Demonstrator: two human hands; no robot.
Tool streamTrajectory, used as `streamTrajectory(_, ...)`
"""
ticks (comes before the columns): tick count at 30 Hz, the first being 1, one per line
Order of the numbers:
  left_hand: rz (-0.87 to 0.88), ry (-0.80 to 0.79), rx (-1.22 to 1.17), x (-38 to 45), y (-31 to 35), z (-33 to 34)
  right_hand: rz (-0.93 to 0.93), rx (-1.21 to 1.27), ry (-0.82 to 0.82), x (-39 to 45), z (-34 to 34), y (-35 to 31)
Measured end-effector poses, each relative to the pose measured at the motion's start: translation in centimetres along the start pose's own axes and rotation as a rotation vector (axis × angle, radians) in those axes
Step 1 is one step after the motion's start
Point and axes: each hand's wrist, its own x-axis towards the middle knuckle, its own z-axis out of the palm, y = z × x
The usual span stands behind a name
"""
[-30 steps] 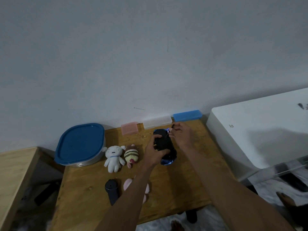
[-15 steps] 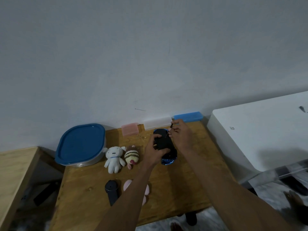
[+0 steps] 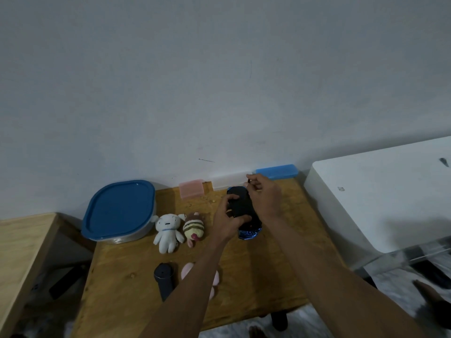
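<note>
Left hand [image 3: 228, 222] grips black pouch [image 3: 240, 203] near table [image 3: 136, 252] back edge; right hand [image 3: 264, 201] pinches its tab [image 3: 248, 187]. Likely opening; next: steady pull.

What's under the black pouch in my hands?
A shiny blue thing shows beneath the pouch on the table. The pouch and left hand cover most of it, so what it is cannot be told.

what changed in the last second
Very little. The right hand, pinching a small dark tab at the far end of the black pouch, has lifted it slightly away. The left hand still grips the pouch; the plush toys have not moved.
</note>
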Motion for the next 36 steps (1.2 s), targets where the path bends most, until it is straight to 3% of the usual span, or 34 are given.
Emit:
streamTrajectory(18, 0.014, 0.001, -0.019, 0.2, 0.7, -0.6, -0.070, -0.058, 0.024, 0.5, 0.2, -0.8)
streamTrajectory(36, 0.011, 0.019, -0.066, 0.1, 1.1, -0.7, -0.031, 0.065, 0.021, 0.8, 0.0, -1.0)
